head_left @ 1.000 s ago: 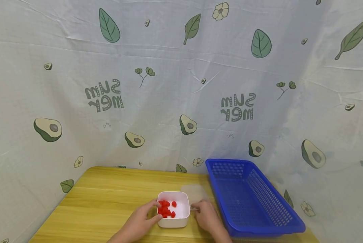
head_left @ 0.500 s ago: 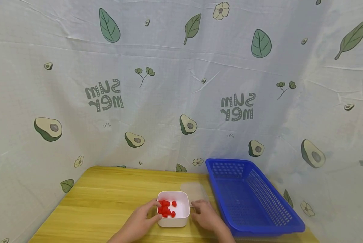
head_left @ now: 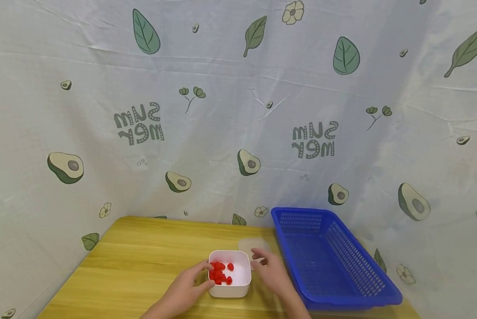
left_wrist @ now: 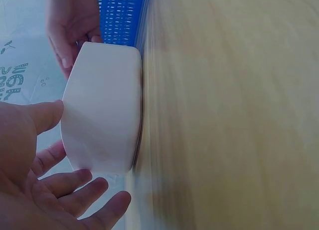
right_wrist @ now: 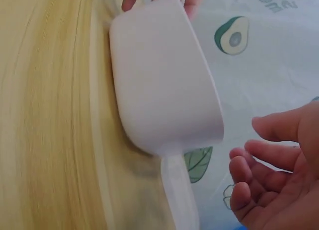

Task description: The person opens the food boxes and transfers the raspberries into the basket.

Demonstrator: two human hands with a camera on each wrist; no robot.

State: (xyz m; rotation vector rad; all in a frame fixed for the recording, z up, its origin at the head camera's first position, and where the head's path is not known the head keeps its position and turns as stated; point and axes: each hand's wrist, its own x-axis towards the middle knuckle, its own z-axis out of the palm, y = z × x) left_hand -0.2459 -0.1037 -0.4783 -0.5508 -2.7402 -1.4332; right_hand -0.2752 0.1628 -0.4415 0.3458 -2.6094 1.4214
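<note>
A small white square box (head_left: 230, 290) stands on the wooden table, with several small red pieces (head_left: 218, 274) mostly along its left side. My left hand (head_left: 186, 285) holds the box at its left side. In the left wrist view the thumb touches the rim and the fingers reach around the box's corner. My right hand (head_left: 272, 272) is raised just right of the box, its fingers loosely bent with nothing between them, as the right wrist view also shows. Behind the box and partly under the right hand lies a flat pale translucent sheet (head_left: 248, 243).
A large blue plastic basket (head_left: 322, 301) with perforated sides stands at the right of the wooden table (head_left: 142, 257). A white cloth (head_left: 214, 133) printed with avocados and leaves hangs behind the table.
My right hand, earlier low at the box's right side with its fingertips on a thin pale thing, has let go and lifted slightly. The left hand stays on the box.
</note>
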